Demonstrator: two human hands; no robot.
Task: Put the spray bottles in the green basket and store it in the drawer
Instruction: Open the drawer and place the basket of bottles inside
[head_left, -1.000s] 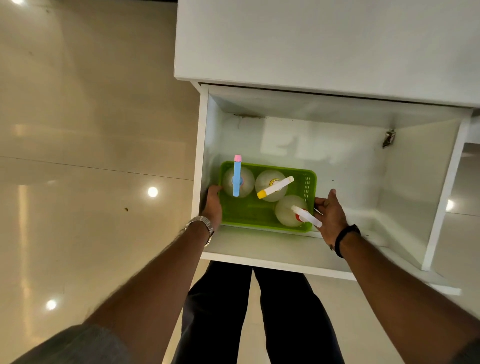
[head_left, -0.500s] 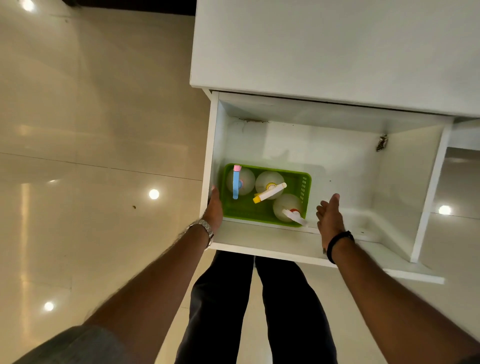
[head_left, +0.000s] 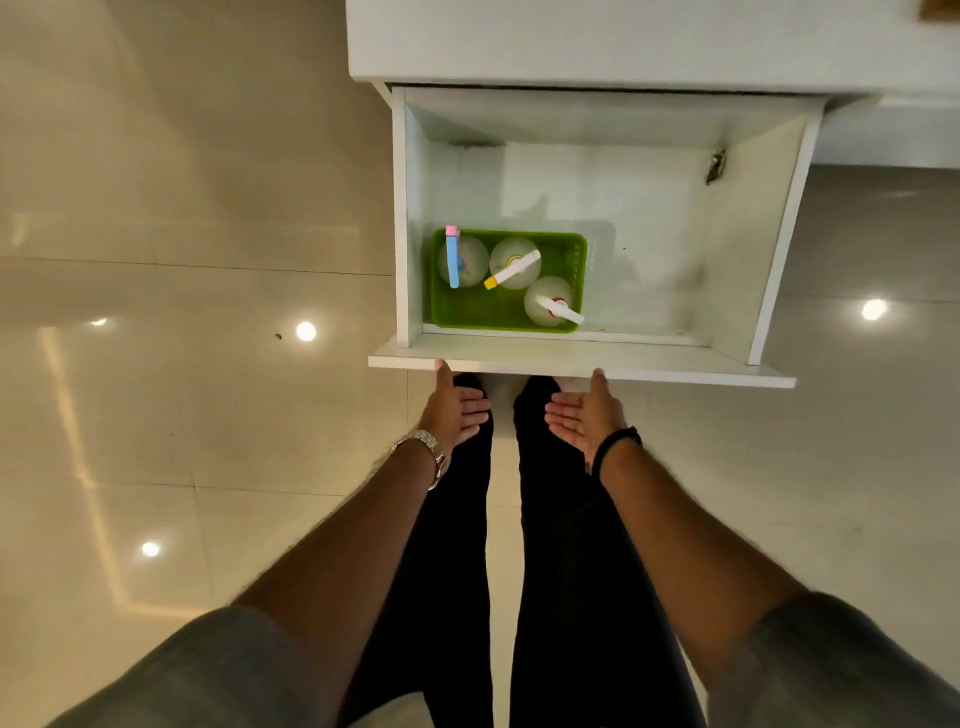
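Observation:
The green basket (head_left: 571, 249) rests on the floor of the pulled-out white drawer (head_left: 571, 358), in its front left corner. Three clear spray bottles stand in it: one with a blue and pink head (head_left: 453, 257), one with a white and yellow head (head_left: 511, 267), one with a white and red head (head_left: 557, 309). My left hand (head_left: 454, 408) and my right hand (head_left: 587, 418) are outside the drawer, just below its front panel. Both palms face inward with fingers spread and thumbs touching the panel's front edge. Neither holds anything.
The white cabinet top (head_left: 623, 41) overhangs the drawer at the back. A small metal fitting (head_left: 717, 166) sits on the drawer's right wall. Glossy beige floor tiles (head_left: 182, 260) surround the cabinet. My dark trouser legs (head_left: 467, 519) stand directly under the drawer front.
Both hands let go of the basket, came out of the drawer and now sit at the front panel. The basket stays in the drawer's front left corner. The camera has pulled back.

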